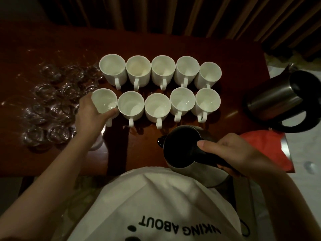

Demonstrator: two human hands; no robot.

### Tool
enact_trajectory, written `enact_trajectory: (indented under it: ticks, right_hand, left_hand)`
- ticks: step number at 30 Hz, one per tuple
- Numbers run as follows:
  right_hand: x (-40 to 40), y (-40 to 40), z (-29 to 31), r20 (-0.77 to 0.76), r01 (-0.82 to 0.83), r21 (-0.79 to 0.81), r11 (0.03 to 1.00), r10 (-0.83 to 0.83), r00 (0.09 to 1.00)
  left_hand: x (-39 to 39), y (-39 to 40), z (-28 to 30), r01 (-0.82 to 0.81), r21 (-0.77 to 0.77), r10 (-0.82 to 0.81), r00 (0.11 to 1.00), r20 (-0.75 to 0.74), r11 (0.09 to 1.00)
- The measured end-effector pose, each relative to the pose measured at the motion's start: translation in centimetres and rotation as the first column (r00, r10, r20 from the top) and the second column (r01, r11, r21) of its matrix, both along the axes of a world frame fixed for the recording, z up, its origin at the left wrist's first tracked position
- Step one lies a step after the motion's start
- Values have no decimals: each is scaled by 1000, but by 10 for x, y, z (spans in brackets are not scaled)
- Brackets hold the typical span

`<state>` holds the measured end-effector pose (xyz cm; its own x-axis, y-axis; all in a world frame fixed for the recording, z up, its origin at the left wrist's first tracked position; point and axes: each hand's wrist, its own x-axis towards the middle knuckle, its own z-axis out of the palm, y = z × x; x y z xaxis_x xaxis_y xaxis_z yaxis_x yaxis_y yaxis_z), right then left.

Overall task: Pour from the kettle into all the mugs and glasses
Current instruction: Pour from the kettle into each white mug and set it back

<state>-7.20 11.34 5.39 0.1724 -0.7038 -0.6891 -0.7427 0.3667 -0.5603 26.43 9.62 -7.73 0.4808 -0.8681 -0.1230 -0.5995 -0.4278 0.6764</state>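
Several white mugs (pixel 157 105) stand in two rows in the middle of the dark wooden table (pixel 173 44), handles toward me. My left hand (pixel 90 115) grips the front-left mug (pixel 104 100) round its side. Held by the black handle in my right hand (pixel 232 153), a steel kettle (pixel 182 146) hangs upright over the table's near edge, lid open and spout pointing left. Several clear glasses (pixel 52 105) are grouped at the left of the table.
A second steel kettle (pixel 281 100) with a black handle stands at the table's right end. A red cloth (pixel 271 146) lies at the right front corner. Dark curtains hang behind the table. My white shirt fills the bottom of the view.
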Motion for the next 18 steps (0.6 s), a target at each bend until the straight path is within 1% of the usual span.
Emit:
enact_trajectory:
  ticks: [4, 7, 10, 11, 13, 14, 15, 16, 17, 18]
  right_hand:
    - [1, -2, 1, -2, 13, 22, 1000, -13, 1000]
    - [1, -5, 2, 9, 15, 23, 1000, -15, 1000]
    - [-1, -7, 1, 8, 6, 44, 999, -7, 1000]
    - [0, -8, 2, 13, 29, 55, 998, -30, 999]
    - [-3, -11, -3, -23, 36, 43, 998, -35, 999]
    - [-3, -12, -3, -27, 0, 12, 1000, 1, 1000]
    - [-2, -14, 2, -37, -46, -67, 997, 43, 998]
    - [1, -13, 7, -3, -12, -31, 999, 12, 1000]
    - [2, -14, 9, 40, 29, 44, 999, -30, 999]
    - [2, -14, 10, 0, -61, 45, 997, 61, 998]
  left_hand:
    - [-1, -6, 8, 0, 27, -2, 996, 84, 1000]
    - [-1, -25, 13, -17, 0, 17, 993, 116, 1000]
    - [1, -56, 16, 18, -25, -15, 991, 135, 1000]
    - [1, -67, 16, 35, -31, -30, 989, 142, 999]
    - [3, -87, 15, 62, -23, -58, 987, 151, 998]
    - [4, -96, 15, 68, -8, -66, 985, 158, 998]
    - [4, -105, 14, 74, 18, -76, 983, 166, 997]
    - [4, -114, 14, 80, 53, -89, 980, 177, 995]
    - [5, -120, 13, 88, 96, -104, 977, 186, 991]
    - [5, -126, 13, 94, 138, -121, 972, 200, 986]
